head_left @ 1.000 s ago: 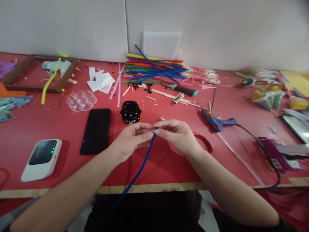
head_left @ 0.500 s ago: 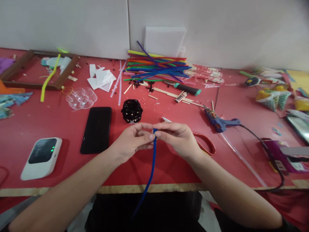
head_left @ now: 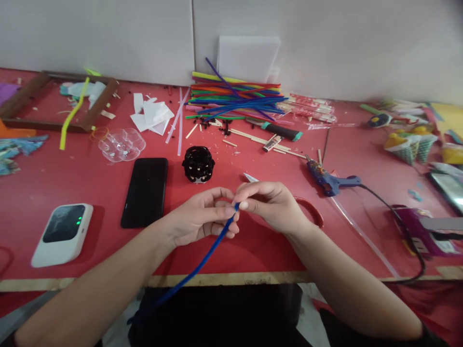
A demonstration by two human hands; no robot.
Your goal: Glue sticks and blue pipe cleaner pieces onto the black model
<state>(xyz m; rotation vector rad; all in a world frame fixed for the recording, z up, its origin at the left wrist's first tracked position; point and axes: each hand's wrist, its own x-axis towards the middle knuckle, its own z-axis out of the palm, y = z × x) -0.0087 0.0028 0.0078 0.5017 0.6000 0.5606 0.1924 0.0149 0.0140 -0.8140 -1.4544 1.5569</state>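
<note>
A blue pipe cleaner (head_left: 205, 259) hangs from my fingertips and curves down to the left past the table edge. My left hand (head_left: 202, 214) pinches it near its upper end between thumb and fingers. Right at that tip, the thumb and forefinger of my right hand (head_left: 269, 205) are closed on it too. Just beyond my hands stands a small round black fuzzy pot (head_left: 198, 165) with pale spots. Scissors with red handles (head_left: 311, 210) lie partly hidden beneath my right hand.
Behind lies a heap of coloured pipe cleaners (head_left: 235, 99). A black phone (head_left: 144, 193) and a white device (head_left: 62, 236) are on the left. To the right are a blue glue gun (head_left: 327, 180) with its cord and a utility knife (head_left: 282, 131) among small sticks.
The pipe cleaner's loose end has swung to the left, and its held tip has shifted slightly right and down. Both hands still pinch it.
</note>
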